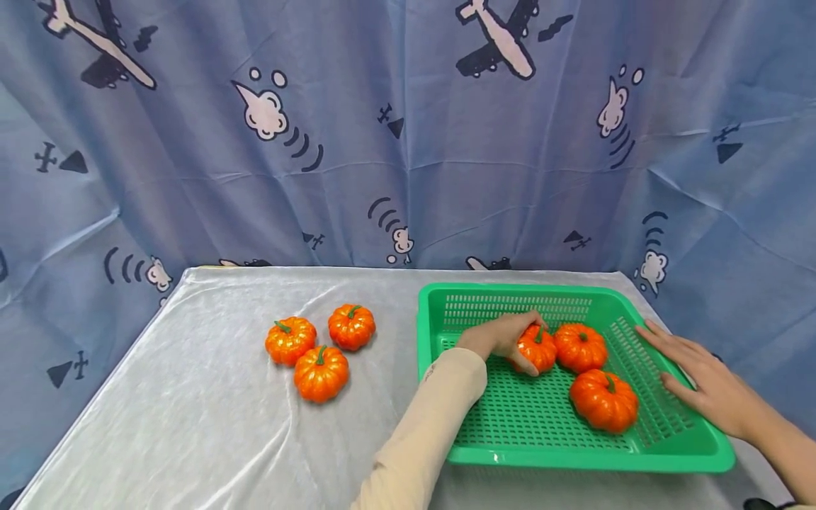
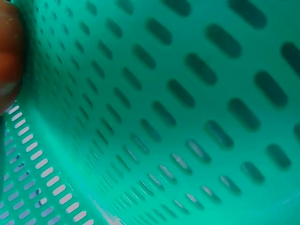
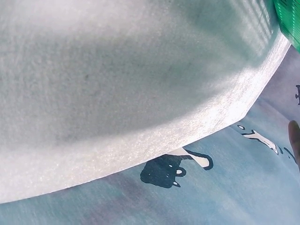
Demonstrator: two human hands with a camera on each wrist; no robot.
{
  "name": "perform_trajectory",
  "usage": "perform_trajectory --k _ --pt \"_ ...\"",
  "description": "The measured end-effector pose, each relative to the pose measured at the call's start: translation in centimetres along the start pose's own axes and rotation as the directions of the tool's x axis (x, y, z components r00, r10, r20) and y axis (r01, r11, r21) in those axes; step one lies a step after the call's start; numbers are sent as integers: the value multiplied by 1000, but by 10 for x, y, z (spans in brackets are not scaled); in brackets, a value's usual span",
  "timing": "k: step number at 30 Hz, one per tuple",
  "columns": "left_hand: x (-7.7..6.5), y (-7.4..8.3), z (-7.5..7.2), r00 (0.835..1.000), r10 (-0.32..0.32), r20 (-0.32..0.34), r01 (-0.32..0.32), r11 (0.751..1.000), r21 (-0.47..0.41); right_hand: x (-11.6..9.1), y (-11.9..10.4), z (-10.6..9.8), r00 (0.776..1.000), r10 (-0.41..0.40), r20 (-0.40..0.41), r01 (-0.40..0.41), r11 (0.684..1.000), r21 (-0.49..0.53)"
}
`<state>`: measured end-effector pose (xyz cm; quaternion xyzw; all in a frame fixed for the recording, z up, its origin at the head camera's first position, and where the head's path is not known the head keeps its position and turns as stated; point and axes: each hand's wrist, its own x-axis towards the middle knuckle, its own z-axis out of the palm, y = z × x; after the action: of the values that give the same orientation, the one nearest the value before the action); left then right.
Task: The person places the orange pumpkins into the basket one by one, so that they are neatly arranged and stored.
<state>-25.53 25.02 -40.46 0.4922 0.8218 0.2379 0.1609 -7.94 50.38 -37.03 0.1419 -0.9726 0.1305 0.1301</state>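
Inside the green plastic basket (image 1: 542, 459), my left hand (image 1: 503, 336) grips a small orange pumpkin (image 1: 535, 352), thumb on the near side and fingers over the far side. Two more pumpkins lie in the basket: one (image 1: 581, 348) right beside the gripped one, another (image 1: 604, 401) nearer the front. My right hand (image 1: 701, 379) rests on the basket's right rim with fingers extended. In the left wrist view, part of the left hand (image 2: 9, 56) shows at the left edge against the slotted basket wall (image 2: 154, 112). A fingertip (image 3: 294, 136) of the right hand appears at the right wrist view's edge.
Three more pumpkins sit grouped on the white-clothed table (image 1: 191, 411), left of the basket: one (image 1: 290, 341) at left, one (image 1: 352, 326) farther back, one (image 1: 321, 374) in front. A blue curtain (image 1: 357, 142) with airplane prints hangs behind the table.
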Motion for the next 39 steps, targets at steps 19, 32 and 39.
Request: perform_trajectory --k 19,32,39 --pt "-1 14 0 998 -5 67 -30 862 507 -4 4 2 1000 10 30 -9 1000 -27" --pt "-1 7 -5 991 129 -38 -90 847 524 0 3 5 1000 -5 25 6 999 -35" --pt "-2 8 -9 993 109 -33 -71 821 566 2 4 3 1000 1 30 0 999 -47"
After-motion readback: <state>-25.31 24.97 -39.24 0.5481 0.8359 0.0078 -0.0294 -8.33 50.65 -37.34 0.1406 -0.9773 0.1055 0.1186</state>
